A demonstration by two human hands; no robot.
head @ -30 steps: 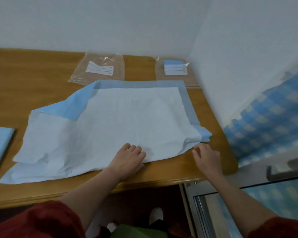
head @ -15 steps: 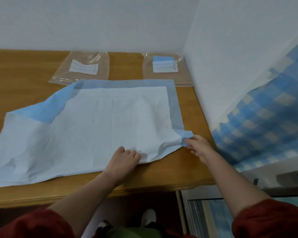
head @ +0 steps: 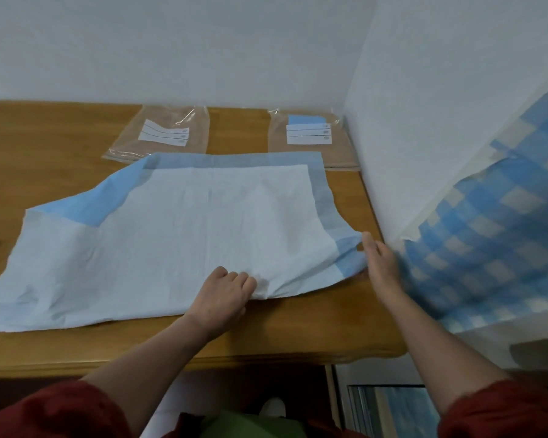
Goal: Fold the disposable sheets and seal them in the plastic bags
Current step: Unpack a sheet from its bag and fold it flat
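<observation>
Tabletop (head: pixel 60 137) of golden wood is filling the head view, running into a white corner wall. A disposable sheet (head: pixel 203 232) is lying spread across it, its long axis running from 9 to 3 o'clock. Its wrinkled white padding is facing up inside a blue border, and the far left corner is turned over at 10 o'clock, showing blue backing.

The left hand (head: pixel 225 295) is curling its fingers into the sheet's near edge at 6 o'clock, bunching it. The right hand (head: pixel 382 263), blurred, is touching the near right corner at 4 o'clock. Whether it is pinching cannot be told. Being nearest that corner, it is probably leading the fold.

Just beyond the far edge, a first plastic bag (head: pixel 168 134) is lying flat at 11 o'clock and a second plastic bag (head: pixel 307 134) at 1 o'clock.
</observation>
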